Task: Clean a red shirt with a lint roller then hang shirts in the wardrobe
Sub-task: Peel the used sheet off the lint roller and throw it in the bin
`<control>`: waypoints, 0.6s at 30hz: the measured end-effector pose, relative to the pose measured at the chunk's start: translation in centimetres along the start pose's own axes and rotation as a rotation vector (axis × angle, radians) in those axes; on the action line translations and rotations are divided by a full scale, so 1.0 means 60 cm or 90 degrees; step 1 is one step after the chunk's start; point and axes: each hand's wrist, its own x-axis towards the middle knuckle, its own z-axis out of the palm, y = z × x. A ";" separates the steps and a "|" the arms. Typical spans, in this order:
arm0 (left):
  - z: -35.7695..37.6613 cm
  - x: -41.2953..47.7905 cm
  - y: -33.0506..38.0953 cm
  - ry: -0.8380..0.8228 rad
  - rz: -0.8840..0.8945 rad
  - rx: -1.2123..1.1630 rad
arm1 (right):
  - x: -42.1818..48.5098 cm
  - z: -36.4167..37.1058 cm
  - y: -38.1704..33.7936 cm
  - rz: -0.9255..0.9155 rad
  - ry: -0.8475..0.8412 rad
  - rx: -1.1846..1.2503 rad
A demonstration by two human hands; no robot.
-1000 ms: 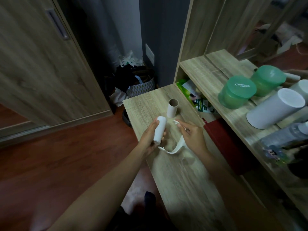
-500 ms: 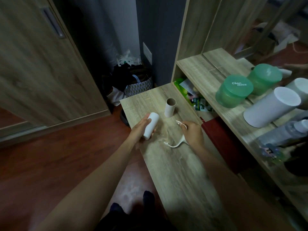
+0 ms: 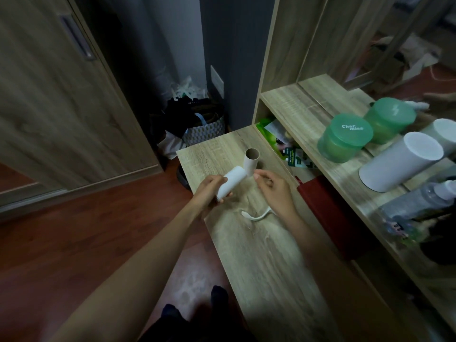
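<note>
My left hand (image 3: pixel 208 191) grips a white lint roll (image 3: pixel 232 181), tilted up and to the right above the wooden bench top (image 3: pixel 266 262). Close beside it, my right hand (image 3: pixel 275 191) has its fingers curled round the thin white lint roller handle (image 3: pixel 255 216); only the handle's curved tail shows, below my wrist. An empty cardboard tube (image 3: pixel 251 160) stands upright just behind the two hands. A dark red thing (image 3: pixel 328 206) lies in the compartment under the shelf; I cannot tell whether it is the shirt.
The wardrobe door (image 3: pixel 61 95) fills the left side. A basket of clothes (image 3: pixel 203 130) stands on the floor behind the bench. The shelf (image 3: pixel 301 112) on the right carries two green jars (image 3: pixel 345 138), a white cylinder (image 3: pixel 399 161) and a spray bottle (image 3: pixel 419 201).
My left hand swung the white roll away to the left, then back toward my right hand. My right hand lowered the handle to the bench, then rose again.
</note>
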 end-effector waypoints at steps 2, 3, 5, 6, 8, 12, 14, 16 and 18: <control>0.002 0.001 0.001 0.000 0.031 0.027 | -0.004 0.006 -0.012 0.037 -0.063 0.088; 0.002 0.001 0.002 0.011 0.046 0.039 | -0.005 0.007 -0.015 0.049 -0.074 0.124; -0.001 0.003 0.004 0.046 0.069 0.033 | -0.008 0.009 -0.020 0.056 -0.071 0.178; -0.004 0.005 0.006 0.060 0.078 0.021 | -0.010 0.009 -0.022 0.058 -0.067 0.194; -0.009 0.011 0.007 0.073 0.093 0.004 | -0.017 0.013 -0.025 0.057 -0.071 0.219; -0.014 0.021 0.014 0.084 0.091 0.019 | -0.027 0.028 -0.034 0.049 -0.066 0.256; -0.013 0.024 0.016 0.076 0.091 0.022 | -0.031 0.030 -0.038 0.040 -0.053 0.261; -0.013 0.024 0.016 0.060 0.082 0.013 | -0.033 0.030 -0.042 0.031 -0.046 0.257; -0.015 0.024 0.015 0.041 0.065 0.001 | -0.034 0.030 -0.047 0.024 -0.050 0.255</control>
